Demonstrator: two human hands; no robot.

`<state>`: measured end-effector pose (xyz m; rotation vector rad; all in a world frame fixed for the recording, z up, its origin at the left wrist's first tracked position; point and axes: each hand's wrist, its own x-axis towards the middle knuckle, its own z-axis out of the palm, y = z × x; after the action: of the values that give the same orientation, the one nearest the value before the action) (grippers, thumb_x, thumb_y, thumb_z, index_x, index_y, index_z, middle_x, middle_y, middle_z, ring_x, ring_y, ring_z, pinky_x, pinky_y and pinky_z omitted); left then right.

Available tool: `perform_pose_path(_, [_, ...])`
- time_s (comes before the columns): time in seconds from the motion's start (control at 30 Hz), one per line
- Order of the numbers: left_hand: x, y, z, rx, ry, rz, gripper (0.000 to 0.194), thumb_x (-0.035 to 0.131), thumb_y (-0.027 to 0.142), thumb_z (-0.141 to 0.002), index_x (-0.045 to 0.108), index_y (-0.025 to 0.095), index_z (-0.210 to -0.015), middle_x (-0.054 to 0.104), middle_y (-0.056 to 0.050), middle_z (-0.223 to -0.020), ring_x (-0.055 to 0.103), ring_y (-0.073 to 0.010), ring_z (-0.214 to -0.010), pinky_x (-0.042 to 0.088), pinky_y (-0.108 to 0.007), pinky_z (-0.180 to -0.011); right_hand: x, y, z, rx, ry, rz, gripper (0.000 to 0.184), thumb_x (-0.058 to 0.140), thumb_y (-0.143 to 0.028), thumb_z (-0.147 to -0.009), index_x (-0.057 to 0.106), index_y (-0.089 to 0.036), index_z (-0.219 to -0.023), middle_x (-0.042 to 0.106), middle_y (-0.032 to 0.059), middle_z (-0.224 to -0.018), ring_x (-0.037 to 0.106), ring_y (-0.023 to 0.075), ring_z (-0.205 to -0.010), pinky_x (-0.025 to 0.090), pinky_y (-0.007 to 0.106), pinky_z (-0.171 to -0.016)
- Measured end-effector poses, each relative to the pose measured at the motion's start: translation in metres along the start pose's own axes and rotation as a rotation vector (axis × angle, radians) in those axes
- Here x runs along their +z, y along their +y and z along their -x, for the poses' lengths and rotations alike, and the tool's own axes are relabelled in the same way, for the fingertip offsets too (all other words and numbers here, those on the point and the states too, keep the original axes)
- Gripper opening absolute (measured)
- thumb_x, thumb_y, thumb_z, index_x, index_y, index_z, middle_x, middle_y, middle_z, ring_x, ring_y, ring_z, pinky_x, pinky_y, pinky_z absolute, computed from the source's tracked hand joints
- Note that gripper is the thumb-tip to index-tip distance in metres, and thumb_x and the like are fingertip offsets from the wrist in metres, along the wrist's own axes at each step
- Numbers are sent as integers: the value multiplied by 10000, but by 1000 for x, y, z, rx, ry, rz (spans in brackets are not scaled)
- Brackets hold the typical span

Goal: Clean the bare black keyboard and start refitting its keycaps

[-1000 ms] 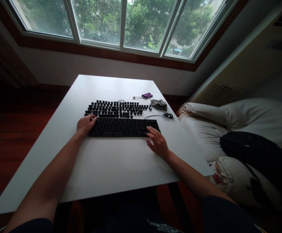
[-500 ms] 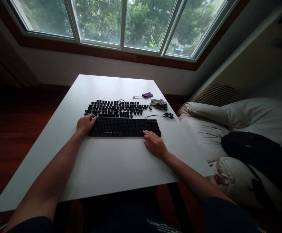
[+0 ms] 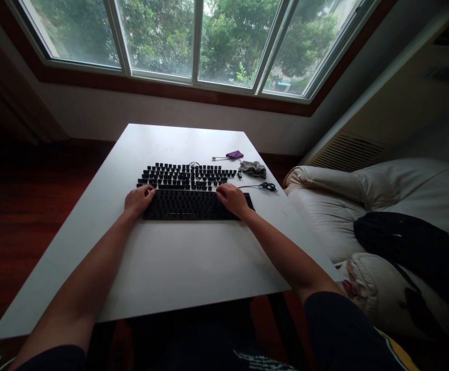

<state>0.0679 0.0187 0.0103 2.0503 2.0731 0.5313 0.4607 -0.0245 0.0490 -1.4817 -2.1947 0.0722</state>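
A black keyboard point(image 3: 186, 205) lies on the white table, its key area showing without most of its caps. Loose black keycaps point(image 3: 170, 175) stand in rows just behind it. My left hand point(image 3: 138, 200) is closed at the keyboard's upper left corner, thumb and fingers against its edge. Over the keyboard's right part reaches my right hand point(image 3: 232, 199), its fingers bent together at the back edge near the last row of keycaps. What lies between those fingertips, if anything, is too small to make out.
On the white table point(image 3: 193, 263), a coiled black cable point(image 3: 266, 186), a grey cloth point(image 3: 253, 169) and a purple pouch point(image 3: 234, 154) lie at the right. A pale sofa point(image 3: 325, 201) with a dark bag point(image 3: 406, 242) stands beside the table's right edge.
My right hand has moved from the keyboard's lower right corner up and left to its back edge, and its fingers have bent in. My left hand stays at the corner.
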Motion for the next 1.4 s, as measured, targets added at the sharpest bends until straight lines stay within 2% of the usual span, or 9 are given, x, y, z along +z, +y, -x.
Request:
perform_pose_path(0.1, [-2, 1, 0, -4, -4, 0, 432, 446, 548, -942, 723, 288, -1147, 763, -53, -998, 691, -264, -956, 486, -330, -799, 8, -5, -32, 112, -109, 83, 143, 574, -295, -974, 671, -216, -1043, 726, 54, -986, 635, 205, -920, 446, 300, -783])
perform_pose_path(0.23, [-3, 3, 1, -13, -15, 3, 421, 453, 537, -945, 724, 285, -1146, 767, -51, -992, 694, -263, -972, 494, -328, -820, 21, -10, -54, 223, -198, 197, 162, 591, -341, -966, 673, -220, -1036, 735, 73, -1059, 646, 224, -970, 443, 300, -760])
perform_pose_path(0.5, [-1, 2, 0, -6, -14, -7, 420, 453, 530, -946, 726, 288, -1153, 767, -54, -986, 694, -260, -958, 494, -328, -824, 37, -13, -65, 291, -203, 268, 216, 600, -399, -966, 658, -211, -1055, 747, 99, -1041, 674, 241, -969, 445, 305, -769])
perform_pose_path(0.67, [-1, 1, -1, 4, -11, -4, 423, 442, 532, -950, 721, 289, -1155, 763, -51, -975, 693, -262, -957, 492, -331, -812, 39, -16, -65, 312, -238, 260, 165, 565, -322, -978, 658, -211, -1056, 747, 95, -1048, 674, 237, -960, 438, 311, -775])
perform_pose_path(0.77, [-2, 2, 0, 2, -12, -6, 422, 443, 531, -951, 721, 288, -1156, 763, -54, -974, 694, -262, -966, 493, -329, -815, 36, -18, -63, 304, -168, 260, 145, 569, -275, -955, 658, -202, -1043, 742, 100, -1047, 661, 230, -949, 428, 312, -795])
perform_pose_path(0.93, [-3, 2, 1, 1, -15, 0, 417, 448, 527, -949, 723, 287, -1150, 763, -49, -971, 694, -259, -952, 491, -329, -806, 21, -15, -41, 240, -19, 212, 140, 547, -251, -937, 657, -198, -1006, 721, 96, -1009, 631, 234, -927, 422, 330, -831])
perform_pose_path(1.13, [-2, 2, 1, 4, -6, 4, 428, 463, 537, -943, 727, 278, -1158, 768, -58, -1018, 692, -267, -969, 489, -333, -813, -4, -11, 22, 187, 116, 63, 152, 511, -250, -941, 649, -206, -987, 698, 76, -921, 621, 236, -877, 448, 350, -848])
perform_pose_path(1.27, [0, 1, 0, 0, 1, 0, 421, 467, 539, -940, 733, 283, -1141, 765, -61, -1007, 691, -272, -961, 488, -339, -809, -12, -16, 59, 170, 138, -1, 109, 551, -240, -915, 649, -214, -955, 693, 57, -886, 621, 227, -835, 465, 354, -827])
perform_pose_path(1.4, [1, 1, 0, 2, 5, 3, 413, 467, 535, -941, 735, 287, -1132, 763, -58, -980, 691, -273, -952, 488, -343, -807, -9, -23, 78, 129, 96, 47, 97, 561, -231, -918, 655, -216, -938, 681, 60, -861, 614, 231, -835, 460, 365, -834])
